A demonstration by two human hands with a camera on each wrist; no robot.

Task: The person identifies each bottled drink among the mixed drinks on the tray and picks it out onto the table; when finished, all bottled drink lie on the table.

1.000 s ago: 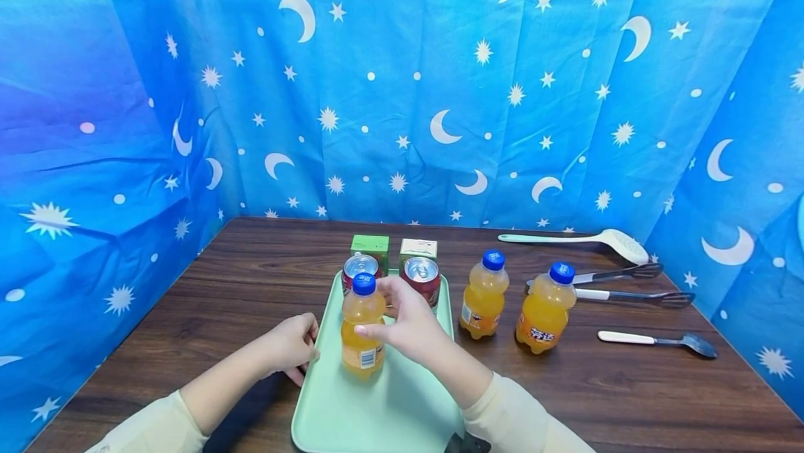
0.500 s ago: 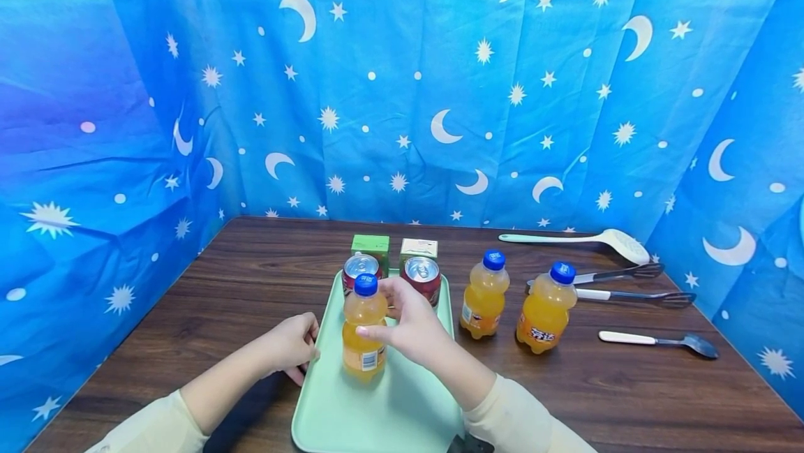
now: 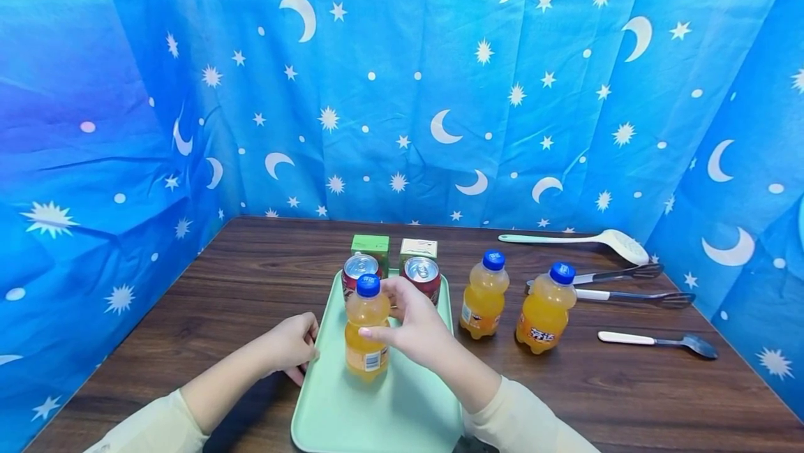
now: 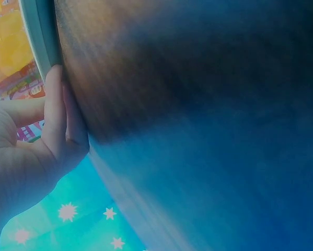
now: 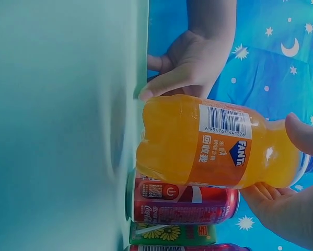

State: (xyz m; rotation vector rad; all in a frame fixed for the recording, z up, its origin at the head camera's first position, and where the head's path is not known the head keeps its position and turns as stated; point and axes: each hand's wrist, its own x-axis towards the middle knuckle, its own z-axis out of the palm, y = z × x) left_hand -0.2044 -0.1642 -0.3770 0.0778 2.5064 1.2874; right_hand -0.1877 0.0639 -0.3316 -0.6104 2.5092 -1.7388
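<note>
My right hand [image 3: 414,324] grips an orange Fanta bottle [image 5: 198,141] with a blue cap, thumb on one side and fingers on the other. The bottle [image 3: 367,341] is upright over the left half of a pale green tray [image 3: 383,418]; in the right wrist view its base is close over the tray surface. Behind it on the tray stand two red Coca-Cola cans [image 3: 422,273], with two green drink cartons [image 3: 370,246] at the far end. My left hand [image 3: 292,345] holds the tray's left rim, its fingertips [image 4: 54,76] against the outer edge.
Two more orange soda bottles [image 3: 484,303] stand on the dark wooden table [image 3: 207,285] right of the tray. Farther right lie a pale slotted ladle [image 3: 624,247], two white-handled utensils [image 3: 634,295] and a spoon [image 3: 659,341]. A blue star-patterned curtain [image 3: 377,125] encloses the table.
The Fanta bottle and my right hand have shifted slightly to the right over the tray. My left hand has stayed at the tray's rim.
</note>
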